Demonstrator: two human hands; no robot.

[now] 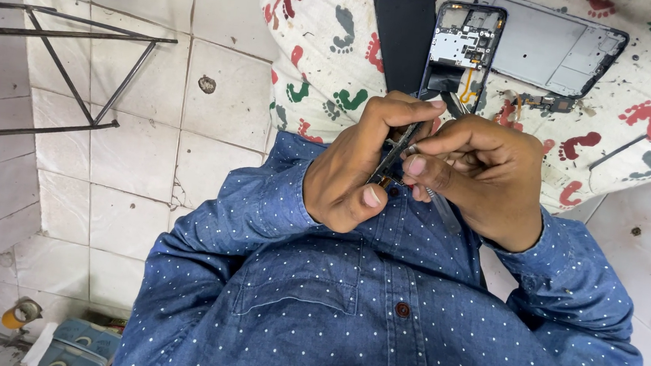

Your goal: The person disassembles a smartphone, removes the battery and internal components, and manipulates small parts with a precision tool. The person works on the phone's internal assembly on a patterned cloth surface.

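My left hand (354,166) grips a thin dark phone part (397,154), held on edge close to my chest. My right hand (483,181) pinches metal tweezers (442,209), with their tip at that part. Both hands touch, above my blue dotted shirt. Just beyond them an opened phone body (463,50) lies with its circuit board exposed. A dark back cover (402,25) lies to its left and a grey frame panel (551,46) to its right.
The phone parts rest on a white cloth with coloured footprints (330,42). A thin dark tool (619,151) lies on the cloth at the right. A black metal stool frame (76,67) stands on the tiled floor at the left. A tape roll (22,312) sits at the bottom left.
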